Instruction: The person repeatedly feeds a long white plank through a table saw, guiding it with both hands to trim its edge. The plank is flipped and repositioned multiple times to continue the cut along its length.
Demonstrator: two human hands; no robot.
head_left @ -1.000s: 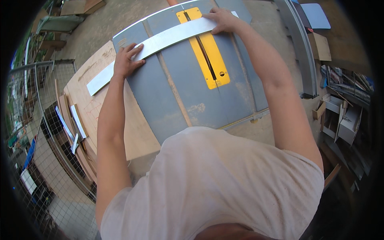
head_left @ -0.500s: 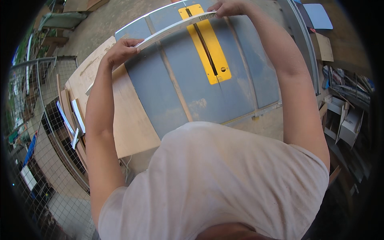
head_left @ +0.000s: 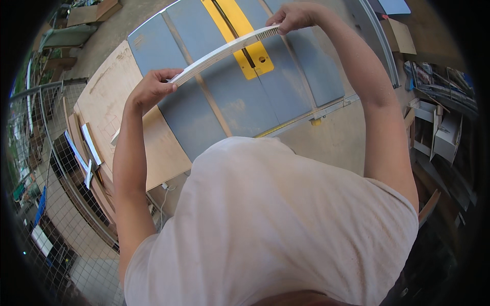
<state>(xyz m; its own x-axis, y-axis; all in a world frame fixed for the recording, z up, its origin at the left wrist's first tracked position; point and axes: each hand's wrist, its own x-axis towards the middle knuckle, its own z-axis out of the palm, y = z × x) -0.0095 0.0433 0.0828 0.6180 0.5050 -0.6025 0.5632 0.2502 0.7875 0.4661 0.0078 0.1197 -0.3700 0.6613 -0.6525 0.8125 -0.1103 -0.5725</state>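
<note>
A long, narrow wooden strip (head_left: 219,53), pale with a white upper face, spans the gap between my two hands. Close to its right end runs a row of dark slots like comb teeth. My left hand (head_left: 152,89) grips the left end between thumb and fingers. At the slotted end, my right hand (head_left: 297,17) pinches the strip. Beneath it lies the grey table saw top (head_left: 199,112) with its yellow insert plate (head_left: 259,64) and dark slot. The strip crosses above the plate; I cannot tell whether it touches the table.
A light plywood panel (head_left: 115,76) adjoins the saw table at left, with a thin wood piece (head_left: 115,136) on it. Beyond is a wire mesh fence (head_left: 56,168) with leaning boards (head_left: 84,148). A metal rail (head_left: 380,46) runs at right, near white box-like pieces (head_left: 448,135).
Both hands have brought the strip nearer to my body, so it crosses the yellow plate closer to its near end. My view has shifted too. The grip stays the same.
</note>
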